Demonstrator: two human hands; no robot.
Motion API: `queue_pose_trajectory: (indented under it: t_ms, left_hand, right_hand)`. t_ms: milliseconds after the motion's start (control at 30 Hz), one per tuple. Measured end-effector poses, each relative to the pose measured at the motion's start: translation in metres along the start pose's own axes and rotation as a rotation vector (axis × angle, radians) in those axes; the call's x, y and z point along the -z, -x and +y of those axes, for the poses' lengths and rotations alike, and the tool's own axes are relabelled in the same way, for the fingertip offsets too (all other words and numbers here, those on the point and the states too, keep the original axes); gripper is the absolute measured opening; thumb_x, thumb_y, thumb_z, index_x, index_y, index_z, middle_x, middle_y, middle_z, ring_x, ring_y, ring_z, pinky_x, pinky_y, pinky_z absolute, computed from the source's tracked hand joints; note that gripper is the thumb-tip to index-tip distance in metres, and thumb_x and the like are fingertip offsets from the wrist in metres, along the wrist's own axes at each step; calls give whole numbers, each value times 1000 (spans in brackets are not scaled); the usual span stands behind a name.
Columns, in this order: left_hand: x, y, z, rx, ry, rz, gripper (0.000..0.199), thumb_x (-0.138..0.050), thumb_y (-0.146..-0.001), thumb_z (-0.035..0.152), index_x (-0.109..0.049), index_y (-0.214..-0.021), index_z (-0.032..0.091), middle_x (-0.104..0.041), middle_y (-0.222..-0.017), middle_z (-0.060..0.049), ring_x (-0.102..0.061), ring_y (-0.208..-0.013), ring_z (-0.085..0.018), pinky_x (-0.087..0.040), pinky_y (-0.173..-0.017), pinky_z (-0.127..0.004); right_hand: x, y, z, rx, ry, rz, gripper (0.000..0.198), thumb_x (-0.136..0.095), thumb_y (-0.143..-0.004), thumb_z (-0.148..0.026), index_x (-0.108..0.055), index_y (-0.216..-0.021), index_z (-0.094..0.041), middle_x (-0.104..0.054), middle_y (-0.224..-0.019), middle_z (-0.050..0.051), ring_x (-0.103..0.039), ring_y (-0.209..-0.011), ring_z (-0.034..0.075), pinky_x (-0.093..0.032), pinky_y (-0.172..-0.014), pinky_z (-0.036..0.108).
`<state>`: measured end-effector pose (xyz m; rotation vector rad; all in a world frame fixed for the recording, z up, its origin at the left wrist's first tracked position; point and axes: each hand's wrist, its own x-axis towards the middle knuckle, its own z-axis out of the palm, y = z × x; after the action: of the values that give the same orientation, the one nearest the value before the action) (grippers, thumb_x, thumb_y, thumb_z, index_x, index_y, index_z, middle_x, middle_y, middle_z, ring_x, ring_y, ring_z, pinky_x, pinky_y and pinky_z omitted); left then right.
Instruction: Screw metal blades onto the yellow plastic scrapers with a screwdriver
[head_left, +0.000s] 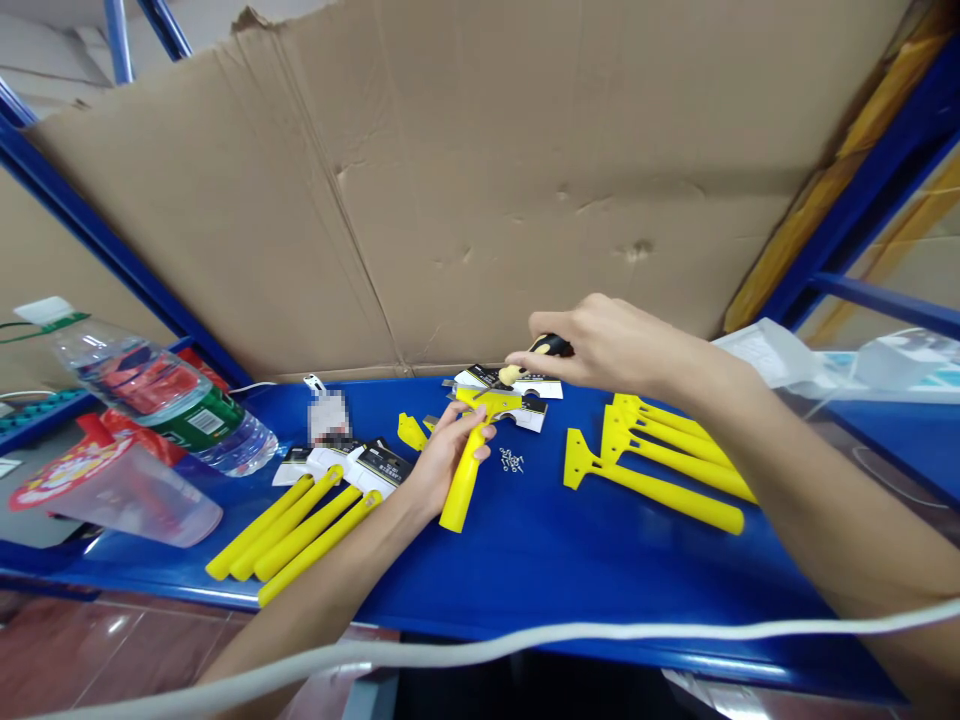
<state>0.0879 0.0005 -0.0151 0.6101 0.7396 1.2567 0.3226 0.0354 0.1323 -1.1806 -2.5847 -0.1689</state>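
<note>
My left hand (442, 455) is wrapped round the neck of a yellow scraper (463, 488), its wide head pointing away from me and its handle slanting down toward me. In my right hand (607, 345) is a screwdriver (511, 375) with a black and pale yellow handle, held above the scraper head. The thin shaft slopes down to the head; whether its tip sits on a screw is too small to tell. Small loose screws (512, 460) lie in a pile right of the scraper. A small yellow piece (411, 432) rests left of the head, near black-and-white cards (544, 388).
Several yellow scraper handles (660, 485) lie on the blue table (525, 570) at right. More yellow scrapers (300, 530) with cards lie at left, near a water bottle (195, 400) and plastic cup (142, 490). Cardboard (525, 200) stands behind; a white cable (570, 632) crosses the foreground.
</note>
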Motion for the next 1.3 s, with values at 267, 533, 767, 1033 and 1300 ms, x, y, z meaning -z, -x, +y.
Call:
queue_pose_trajectory:
  t_ms: [267, 533, 767, 1033, 1300]
  left_hand:
    - [-1, 1, 1, -10, -14, -9, 47, -95, -79, 20, -53, -99, 21, -69, -104, -2, -63, -67, -6, -44, -44, -13]
    - [-2, 3, -1, -35, -43, -18, 49, -97, -77, 22, -53, -99, 22, -69, -103, 0, -64, -68, -7, -44, -45, -14]
    - [-4, 4, 1, -73, -80, -14, 50, -96, -78, 23, -51, -99, 22, -69, -102, -1, -64, -68, -8, -44, -45, -15]
    - [-9, 9, 5, -172, -154, -11, 51, -97, -77, 26, -51, -99, 23, -72, -105, -2, -64, -69, -10, -45, -47, -16]
    - [-10, 11, 2, -266, -227, -21, 55, -98, -76, 31, -49, -99, 25, -73, -100, -1, -65, -67, -11, -44, -46, -18]
  right_hand:
    - [4, 4, 4, 102, -164, -7, 34, -65, -101, -56, -63, -106, -22, -69, -75, 3, -53, -60, 17, -29, -58, 31]
    - [3, 2, -2, 85, -140, 11, 41, -61, -102, -61, -67, -108, -21, -71, -80, 7, -54, -63, 19, -29, -61, 32]
    - [1, 3, -5, 132, -239, 83, 37, -64, -102, -58, -63, -95, -22, -65, -70, 1, -47, -58, 15, -28, -61, 31]
    - [1, 1, -17, -27, -90, 151, 49, -58, -103, -66, -73, -89, -21, -56, -58, 3, -50, -57, 19, -26, -62, 33]
    - [8, 5, -21, -118, -28, 197, 57, -56, -102, -68, -79, -82, -20, -61, -60, 8, -56, -62, 23, -28, -63, 35]
